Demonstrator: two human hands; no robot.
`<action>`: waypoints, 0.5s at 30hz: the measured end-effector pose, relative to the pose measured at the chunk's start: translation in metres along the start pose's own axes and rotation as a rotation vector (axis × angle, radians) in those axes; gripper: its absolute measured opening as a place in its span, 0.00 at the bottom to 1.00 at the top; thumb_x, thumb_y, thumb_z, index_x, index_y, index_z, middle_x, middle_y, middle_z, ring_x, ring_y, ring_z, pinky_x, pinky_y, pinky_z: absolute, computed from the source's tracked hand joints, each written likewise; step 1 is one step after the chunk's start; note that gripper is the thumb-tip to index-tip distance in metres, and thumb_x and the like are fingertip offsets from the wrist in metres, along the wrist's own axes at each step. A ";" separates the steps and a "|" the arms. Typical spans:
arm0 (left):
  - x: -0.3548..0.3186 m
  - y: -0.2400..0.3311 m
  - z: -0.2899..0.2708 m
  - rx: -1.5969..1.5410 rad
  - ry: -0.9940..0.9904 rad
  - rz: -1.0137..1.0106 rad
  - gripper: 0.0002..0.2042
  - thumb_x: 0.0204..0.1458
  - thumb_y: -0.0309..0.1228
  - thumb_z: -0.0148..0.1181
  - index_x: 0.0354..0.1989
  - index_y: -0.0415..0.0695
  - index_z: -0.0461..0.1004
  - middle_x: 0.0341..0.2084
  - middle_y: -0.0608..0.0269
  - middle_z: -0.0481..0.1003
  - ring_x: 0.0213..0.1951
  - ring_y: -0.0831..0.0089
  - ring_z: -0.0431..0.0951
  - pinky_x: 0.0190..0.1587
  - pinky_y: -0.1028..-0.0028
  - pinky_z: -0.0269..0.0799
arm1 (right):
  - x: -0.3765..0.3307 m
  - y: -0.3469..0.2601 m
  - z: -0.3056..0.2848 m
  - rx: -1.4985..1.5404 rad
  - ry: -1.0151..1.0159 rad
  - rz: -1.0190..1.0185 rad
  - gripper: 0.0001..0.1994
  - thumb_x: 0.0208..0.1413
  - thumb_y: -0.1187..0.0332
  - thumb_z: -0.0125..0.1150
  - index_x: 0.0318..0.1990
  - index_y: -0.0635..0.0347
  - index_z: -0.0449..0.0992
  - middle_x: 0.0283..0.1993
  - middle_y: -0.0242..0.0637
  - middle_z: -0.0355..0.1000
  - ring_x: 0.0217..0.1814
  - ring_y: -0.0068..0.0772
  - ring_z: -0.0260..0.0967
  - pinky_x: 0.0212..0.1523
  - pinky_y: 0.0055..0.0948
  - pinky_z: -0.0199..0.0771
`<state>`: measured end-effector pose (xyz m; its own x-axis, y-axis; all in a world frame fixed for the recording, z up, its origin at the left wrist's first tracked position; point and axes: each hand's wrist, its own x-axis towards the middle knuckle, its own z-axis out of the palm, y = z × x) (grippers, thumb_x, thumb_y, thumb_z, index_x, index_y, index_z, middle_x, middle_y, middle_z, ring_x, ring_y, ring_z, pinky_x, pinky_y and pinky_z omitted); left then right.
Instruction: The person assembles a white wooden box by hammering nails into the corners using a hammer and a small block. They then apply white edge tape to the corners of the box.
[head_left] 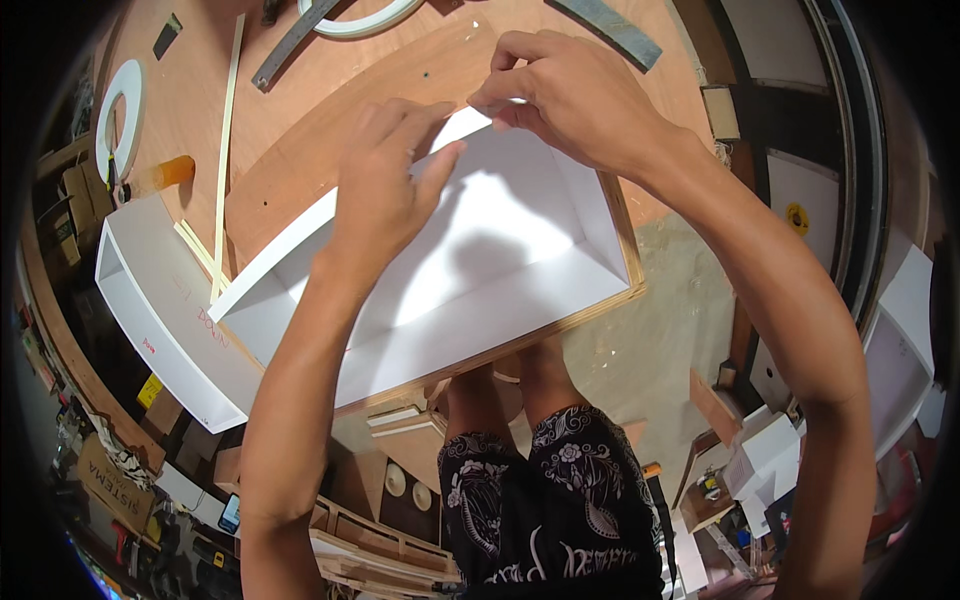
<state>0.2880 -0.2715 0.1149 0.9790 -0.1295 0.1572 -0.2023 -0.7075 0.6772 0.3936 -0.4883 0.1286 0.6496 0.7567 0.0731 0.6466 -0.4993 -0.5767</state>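
Observation:
An open box (pixel 480 230) with white inner faces and raw plywood edges on its near and right sides tilts in front of me. White edging strip (pixel 275 255) runs along its far rim. My left hand (pixel 390 165) reaches over that rim, fingers stretched and thumb apart, touching or just above the strip. At the far right corner my right hand (pixel 565 100) pinches finger and thumb together, with a bit of white strip showing between them. The fingertips partly cover the strip's end.
Behind the box is a wooden worktable (pixel 320 80) with a metal ruler (pixel 290 45), a white ring (pixel 120 120), an orange-capped bottle (pixel 160 178) and a thin wood strip (pixel 228 150). A second white box (pixel 170 310) stands at left. Wood pieces (pixel 385 550) lie below.

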 end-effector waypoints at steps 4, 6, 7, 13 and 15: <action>0.012 0.007 0.018 -0.019 0.017 -0.012 0.12 0.58 0.27 0.73 0.48 0.37 0.85 0.37 0.55 0.81 0.38 0.62 0.82 0.42 0.68 0.77 | -0.007 0.017 -0.016 -0.099 -0.045 -0.059 0.05 0.55 0.74 0.68 0.38 0.60 0.87 0.37 0.39 0.79 0.40 0.42 0.80 0.43 0.40 0.78; 0.015 0.007 0.025 0.007 0.037 0.003 0.12 0.58 0.27 0.73 0.49 0.37 0.85 0.38 0.55 0.82 0.39 0.62 0.83 0.43 0.68 0.77 | -0.010 0.015 -0.027 -0.016 -0.058 -0.023 0.04 0.54 0.75 0.66 0.35 0.64 0.84 0.35 0.45 0.77 0.42 0.51 0.78 0.43 0.45 0.77; 0.016 0.008 0.028 -0.005 0.044 -0.003 0.12 0.58 0.27 0.73 0.49 0.37 0.85 0.38 0.55 0.82 0.39 0.62 0.83 0.43 0.68 0.78 | -0.010 0.014 -0.034 0.023 -0.060 -0.005 0.04 0.54 0.75 0.65 0.34 0.66 0.82 0.34 0.49 0.76 0.43 0.56 0.77 0.43 0.47 0.77; 0.020 0.013 0.032 -0.018 0.031 -0.007 0.12 0.58 0.27 0.74 0.49 0.36 0.85 0.40 0.56 0.84 0.39 0.62 0.85 0.44 0.68 0.79 | -0.012 0.019 -0.037 0.015 -0.086 0.063 0.05 0.54 0.76 0.66 0.37 0.68 0.85 0.35 0.55 0.78 0.42 0.59 0.79 0.45 0.48 0.78; 0.027 0.015 0.034 -0.022 0.020 0.016 0.12 0.58 0.27 0.74 0.49 0.36 0.86 0.39 0.56 0.84 0.39 0.63 0.85 0.44 0.68 0.80 | -0.007 0.021 -0.038 0.076 -0.099 0.133 0.07 0.55 0.77 0.67 0.40 0.69 0.86 0.36 0.58 0.80 0.42 0.60 0.81 0.46 0.47 0.80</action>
<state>0.3120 -0.3091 0.1048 0.9751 -0.1270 0.1820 -0.2186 -0.6903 0.6897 0.4175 -0.5204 0.1472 0.6821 0.7261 -0.0862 0.5233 -0.5671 -0.6361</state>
